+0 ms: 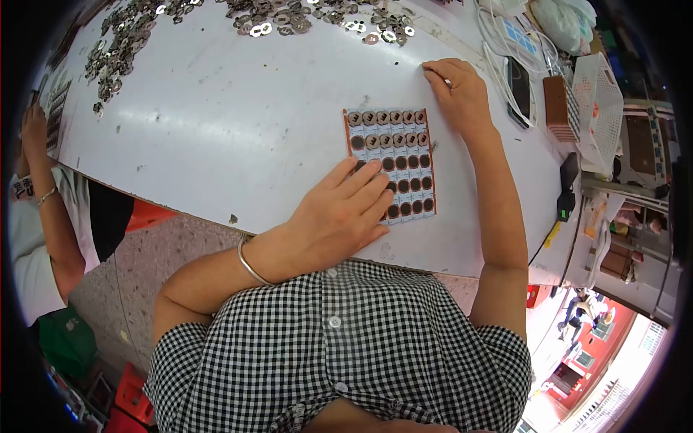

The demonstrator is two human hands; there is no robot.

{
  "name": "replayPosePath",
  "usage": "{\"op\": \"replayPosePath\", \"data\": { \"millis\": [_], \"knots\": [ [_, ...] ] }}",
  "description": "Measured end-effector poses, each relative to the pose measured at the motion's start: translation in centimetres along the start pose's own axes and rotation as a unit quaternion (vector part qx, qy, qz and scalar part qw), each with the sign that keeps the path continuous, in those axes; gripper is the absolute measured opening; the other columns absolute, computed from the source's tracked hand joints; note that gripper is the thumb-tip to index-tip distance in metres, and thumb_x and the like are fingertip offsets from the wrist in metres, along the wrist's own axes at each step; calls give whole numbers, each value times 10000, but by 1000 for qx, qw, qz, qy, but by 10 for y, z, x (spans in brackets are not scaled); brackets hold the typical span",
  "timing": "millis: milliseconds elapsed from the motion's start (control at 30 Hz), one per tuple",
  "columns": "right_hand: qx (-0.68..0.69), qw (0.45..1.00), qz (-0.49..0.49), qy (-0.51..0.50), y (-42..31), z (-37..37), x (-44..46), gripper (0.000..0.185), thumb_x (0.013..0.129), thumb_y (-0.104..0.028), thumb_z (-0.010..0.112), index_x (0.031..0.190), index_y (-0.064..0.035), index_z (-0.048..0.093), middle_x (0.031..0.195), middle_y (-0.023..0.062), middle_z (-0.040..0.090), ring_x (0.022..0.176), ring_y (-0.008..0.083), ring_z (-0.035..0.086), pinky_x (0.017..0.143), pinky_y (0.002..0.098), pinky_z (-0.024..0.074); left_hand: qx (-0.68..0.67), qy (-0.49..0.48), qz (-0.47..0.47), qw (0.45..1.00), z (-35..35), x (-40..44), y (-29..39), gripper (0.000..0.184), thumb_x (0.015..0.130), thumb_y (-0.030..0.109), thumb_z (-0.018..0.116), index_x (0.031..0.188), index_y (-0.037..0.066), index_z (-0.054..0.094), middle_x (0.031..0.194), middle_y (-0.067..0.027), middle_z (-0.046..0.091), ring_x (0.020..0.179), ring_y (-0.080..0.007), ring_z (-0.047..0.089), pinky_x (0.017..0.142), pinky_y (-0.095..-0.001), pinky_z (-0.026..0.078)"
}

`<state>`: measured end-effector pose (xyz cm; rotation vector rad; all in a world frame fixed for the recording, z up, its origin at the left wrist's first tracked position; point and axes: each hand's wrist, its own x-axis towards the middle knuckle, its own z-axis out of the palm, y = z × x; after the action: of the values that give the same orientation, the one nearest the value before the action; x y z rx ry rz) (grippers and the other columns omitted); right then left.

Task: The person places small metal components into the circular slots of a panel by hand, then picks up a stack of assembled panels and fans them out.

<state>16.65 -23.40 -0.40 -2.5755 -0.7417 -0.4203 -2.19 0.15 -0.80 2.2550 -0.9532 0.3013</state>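
My left hand (339, 209) lies flat over the lower left part of a panel (432, 162), fingers stretched out, hiding some of its round spots. The panel is a copper-edged sheet, like a circuit board panel, with rows of dark discs (402, 185). Small metal plates with cut-outs (395, 139) sit along its two far rows, except at the left end of the second row, where a dark disc shows. To the right of the panel's far end, my right hand (458, 94) rests on the table, fingertips pressed together. Whatever is between them is too small to make out.
Loose metal plates (289, 16) lie heaped at the table's far side, with another pile (119, 54) at left. On the right are a phone (518, 90), cables, a brown box (559, 108) and a white basket (598, 112). Another person's arm (47, 173) is at far left.
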Motion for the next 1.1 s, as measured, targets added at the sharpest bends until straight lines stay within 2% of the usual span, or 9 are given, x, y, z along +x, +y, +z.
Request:
{"op": "replayPosePath", "data": {
  "millis": [33, 133, 233, 433, 533, 933, 1033, 1100],
  "knots": [
    [-10, 1000, -12, 4, 0, 1, 1, 171, 890, -136, 701, 1033, -57, 750, 978, 107, 724, 899, 262, 668, 800, 359, 544, -3, 2, -2, 1000, 0, -1, 0, 503, 724, 247, 825, 1139, 8, 671, 1227, -138, 635, 1264, -316, 562, 1102, -492, 416],
    [115, 987, 108, -1, -23, 0, -6, 155, 898, -125, 693, 1013, -33, 743, 911, 103, 722, 772, 204, 661, 723, 318, 538, 3, 0, 1, 1000, 0, -1, 0, 508, 726, 250, 823, 1146, 6, 672, 1232, -138, 636, 1266, -315, 562, 1106, -492, 415],
    [200, 969, 140, -41, -72, -13, -18, 139, 911, -110, 675, 985, -9, 735, 847, 88, 709, 686, 140, 624, 665, 290, 520, 0, -5, -2, 1000, -1, 0, 1, 492, 736, 256, 816, 1138, 6, 682, 1232, -138, 638, 1268, -316, 562, 1110, -494, 412],
    [290, 940, 132, -124, -112, -18, -37, 159, 908, -115, 686, 993, 13, 727, 818, 58, 703, 733, 104, 629, 682, 270, 527, 13, 3, 4, 1000, 0, 0, 1, 469, 749, 274, 800, 1120, 7, 693, 1217, -137, 648, 1260, -319, 566, 1113, -494, 412],
    [342, 890, 242, -178, -127, -22, -37, 162, 901, -112, 689, 996, 16, 715, 826, 56, 710, 727, 109, 629, 679, 267, 524, 19, 2, 8, 1000, 1, -1, 0, 473, 748, 277, 797, 1120, 3, 695, 1207, -139, 654, 1252, -315, 572, 1110, -491, 417],
    [261, 923, 193, -204, -131, -11, -37, 141, 874, -109, 678, 951, 7, 699, 792, 67, 701, 673, 128, 598, 653, 290, 507, 16, 16, 21, 1000, 5, -3, 0, 483, 736, 268, 785, 1115, -20, 703, 1217, -144, 657, 1252, -323, 572, 1095, -480, 436],
    [239, 930, 191, -204, -134, -10, -37, 151, 868, -127, 693, 954, -3, 705, 828, 73, 697, 711, 166, 624, 670, 317, 516, 10, 8, 20, 1000, 4, -4, 0, 499, 741, 264, 784, 1137, -25, 695, 1230, -148, 652, 1258, -328, 568, 1095, -483, 435],
    [180, 964, 120, -157, -132, -5, -40, 155, 860, -142, 709, 954, -18, 713, 858, 72, 690, 752, 198, 639, 685, 335, 521, 12, 4, 20, 1000, 2, -3, 0, 510, 744, 262, 785, 1153, -27, 688, 1244, -150, 647, 1267, -331, 563, 1096, -485, 435]
  ]
}}
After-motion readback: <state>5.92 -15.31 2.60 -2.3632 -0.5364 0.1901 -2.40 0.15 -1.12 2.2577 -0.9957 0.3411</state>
